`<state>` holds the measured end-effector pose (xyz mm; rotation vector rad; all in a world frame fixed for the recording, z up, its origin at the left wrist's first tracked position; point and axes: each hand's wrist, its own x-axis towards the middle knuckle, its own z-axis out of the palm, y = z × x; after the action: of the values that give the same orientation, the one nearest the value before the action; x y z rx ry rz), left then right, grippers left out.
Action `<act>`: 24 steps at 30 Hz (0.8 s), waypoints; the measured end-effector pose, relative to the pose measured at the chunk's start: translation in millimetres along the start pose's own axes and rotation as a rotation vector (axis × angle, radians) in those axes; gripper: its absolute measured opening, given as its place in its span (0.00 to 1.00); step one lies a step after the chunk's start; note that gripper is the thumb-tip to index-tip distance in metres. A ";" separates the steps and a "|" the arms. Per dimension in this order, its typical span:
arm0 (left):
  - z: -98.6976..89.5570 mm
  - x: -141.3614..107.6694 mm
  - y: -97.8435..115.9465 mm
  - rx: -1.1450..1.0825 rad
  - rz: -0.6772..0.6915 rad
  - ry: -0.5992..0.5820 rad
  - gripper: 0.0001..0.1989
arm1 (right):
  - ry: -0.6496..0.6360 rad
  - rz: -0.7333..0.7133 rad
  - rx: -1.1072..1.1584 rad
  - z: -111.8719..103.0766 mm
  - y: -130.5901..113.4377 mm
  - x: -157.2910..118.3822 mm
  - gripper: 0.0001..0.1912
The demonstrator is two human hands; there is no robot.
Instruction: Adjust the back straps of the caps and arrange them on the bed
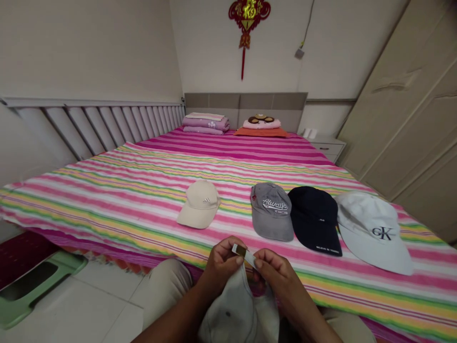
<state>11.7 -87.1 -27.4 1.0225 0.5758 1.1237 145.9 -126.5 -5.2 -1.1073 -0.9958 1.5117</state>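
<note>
A pale grey-green baseball cap (230, 307) hangs between my two hands above my lap, with its back strap toward the bed. My left hand (223, 262) pinches the strap at its metal buckle (242, 251). On the other side, my right hand (274, 269) grips the strap (251, 260) between thumb and fingers. Beyond my hands a beige cap (200, 204) lies on the bed. To the right, a grey cap (272, 212), a black cap (314, 220) and a white cap (373, 231) with dark letters lie in a row, close together.
The caps lie on a striped bedspread (143, 190). Folded purple bedding (206, 125) and a pink folded pile (262, 125) sit by the headboard (246, 102). A green stool (39, 281) stands at the lower left, a white nightstand (328, 145) at the back right.
</note>
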 end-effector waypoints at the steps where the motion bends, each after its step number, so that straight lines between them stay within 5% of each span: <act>1: -0.6 0.3 -0.8 -0.003 -0.001 0.004 0.14 | 0.006 0.001 -0.006 -0.7 0.2 -0.1 0.15; 9: 0.7 -1.3 -2.6 0.043 -0.012 -0.095 0.12 | -0.001 0.002 0.102 4.3 6.8 1.1 0.16; 24: -4.1 -0.6 -1.5 0.011 -0.050 -0.078 0.10 | -0.075 0.050 0.120 -2.3 8.3 5.1 0.14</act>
<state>8.8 -86.2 -30.7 1.0510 0.5430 1.0334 145.6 -122.9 -14.5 -1.0033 -0.9213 1.6420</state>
